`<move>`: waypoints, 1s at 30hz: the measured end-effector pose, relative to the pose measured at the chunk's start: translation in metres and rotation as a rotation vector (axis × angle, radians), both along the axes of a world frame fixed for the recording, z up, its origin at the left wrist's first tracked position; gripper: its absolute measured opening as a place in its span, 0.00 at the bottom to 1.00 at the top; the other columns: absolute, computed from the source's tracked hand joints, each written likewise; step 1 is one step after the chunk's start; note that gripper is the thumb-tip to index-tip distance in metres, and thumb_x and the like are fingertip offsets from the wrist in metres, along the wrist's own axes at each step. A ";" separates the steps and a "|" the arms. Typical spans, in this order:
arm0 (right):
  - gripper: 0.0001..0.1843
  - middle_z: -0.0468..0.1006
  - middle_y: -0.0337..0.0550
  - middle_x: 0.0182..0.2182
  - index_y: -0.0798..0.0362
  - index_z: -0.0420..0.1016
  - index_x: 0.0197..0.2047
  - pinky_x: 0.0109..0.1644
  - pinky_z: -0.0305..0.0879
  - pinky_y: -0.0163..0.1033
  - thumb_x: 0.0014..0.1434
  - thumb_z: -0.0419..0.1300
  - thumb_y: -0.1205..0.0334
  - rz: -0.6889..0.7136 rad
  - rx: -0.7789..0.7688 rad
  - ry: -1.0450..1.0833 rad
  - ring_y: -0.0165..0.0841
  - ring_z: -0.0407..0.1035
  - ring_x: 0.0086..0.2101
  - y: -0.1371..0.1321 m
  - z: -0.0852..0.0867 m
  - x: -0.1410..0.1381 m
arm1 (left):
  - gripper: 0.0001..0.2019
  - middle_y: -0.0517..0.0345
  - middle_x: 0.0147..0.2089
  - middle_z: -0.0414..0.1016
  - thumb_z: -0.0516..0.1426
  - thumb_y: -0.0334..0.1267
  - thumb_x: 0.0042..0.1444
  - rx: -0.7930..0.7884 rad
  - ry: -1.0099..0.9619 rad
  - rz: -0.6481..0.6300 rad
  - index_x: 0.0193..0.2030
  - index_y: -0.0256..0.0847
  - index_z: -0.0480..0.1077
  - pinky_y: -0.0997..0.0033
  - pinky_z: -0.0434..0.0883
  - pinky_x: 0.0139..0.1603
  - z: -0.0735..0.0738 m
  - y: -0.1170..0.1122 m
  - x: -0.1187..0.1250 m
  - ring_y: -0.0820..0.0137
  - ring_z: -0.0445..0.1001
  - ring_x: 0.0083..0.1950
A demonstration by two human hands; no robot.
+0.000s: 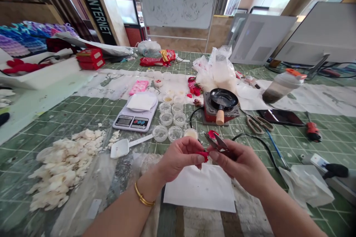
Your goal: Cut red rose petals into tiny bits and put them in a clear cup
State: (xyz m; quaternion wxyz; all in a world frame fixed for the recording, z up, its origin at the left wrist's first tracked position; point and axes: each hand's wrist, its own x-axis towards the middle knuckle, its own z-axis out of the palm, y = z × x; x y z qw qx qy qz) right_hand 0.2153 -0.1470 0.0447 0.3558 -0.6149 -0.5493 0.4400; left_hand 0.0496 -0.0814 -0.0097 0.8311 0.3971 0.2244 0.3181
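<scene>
My left hand (180, 154) is closed, thumb and fingers pinching a small red petal-like piece (205, 155). My right hand (237, 157) grips small metal scissors (217, 143), their blades parted and pointing up and left. Another red piece (213, 134) shows just beyond the blades; whether it touches them I cannot tell. Both hands hover over a white paper sheet (198, 190) lying at the table's near side. Just past my fingers are a small cup with cream-coloured contents (191, 133) and several clear round cups (175, 133). My fingers partly hide the scissors' handles.
A kitchen scale (135, 122), white scoop (120, 149) and heap of whitish flakes (66, 163) lie left. Beyond the cups stand a small black pan (224, 98) on a burner and dried red roses (194, 87). Larger scissors (256, 123), a phone (280, 117) and cables lie right.
</scene>
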 end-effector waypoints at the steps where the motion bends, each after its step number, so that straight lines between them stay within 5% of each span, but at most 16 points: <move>1: 0.17 0.65 0.34 0.19 0.53 0.75 0.33 0.21 0.54 0.31 0.54 0.60 0.47 0.008 -0.026 0.036 0.24 0.55 0.19 0.004 -0.005 0.000 | 0.12 0.59 0.27 0.76 0.69 0.32 0.40 0.009 0.006 0.013 0.32 0.35 0.72 0.75 0.71 0.28 0.000 0.000 0.000 0.75 0.73 0.26; 9: 0.13 0.74 0.39 0.28 0.53 0.74 0.34 0.31 0.61 0.33 0.54 0.61 0.51 0.056 -0.128 0.129 0.29 0.65 0.29 0.006 -0.031 0.014 | 0.14 0.58 0.34 0.76 0.67 0.34 0.46 0.284 0.251 0.104 0.39 0.38 0.71 0.74 0.70 0.40 -0.006 -0.003 0.001 0.74 0.73 0.37; 16: 0.09 0.68 0.36 0.21 0.51 0.71 0.29 0.25 0.57 0.32 0.58 0.55 0.58 -0.007 0.108 -0.258 0.28 0.60 0.23 0.000 -0.032 0.008 | 0.06 0.55 0.32 0.77 0.63 0.37 0.51 0.496 0.477 0.145 0.34 0.37 0.74 0.72 0.69 0.39 -0.002 -0.009 0.005 0.70 0.72 0.36; 22: 0.07 0.72 0.38 0.26 0.49 0.72 0.35 0.26 0.60 0.31 0.56 0.54 0.69 0.092 0.454 -0.517 0.27 0.65 0.23 -0.006 -0.039 0.006 | 0.03 0.56 0.31 0.77 0.59 0.33 0.51 0.475 0.552 0.173 0.32 0.37 0.74 0.75 0.67 0.35 0.007 -0.011 0.004 0.70 0.73 0.34; 30: 0.16 0.75 0.40 0.30 0.49 0.73 0.41 0.27 0.62 0.31 0.52 0.53 0.74 0.142 0.521 -0.568 0.28 0.70 0.25 -0.005 -0.045 0.007 | 0.05 0.58 0.26 0.72 0.59 0.35 0.49 0.238 0.483 0.108 0.28 0.36 0.71 0.76 0.63 0.30 0.003 -0.012 0.008 0.74 0.68 0.29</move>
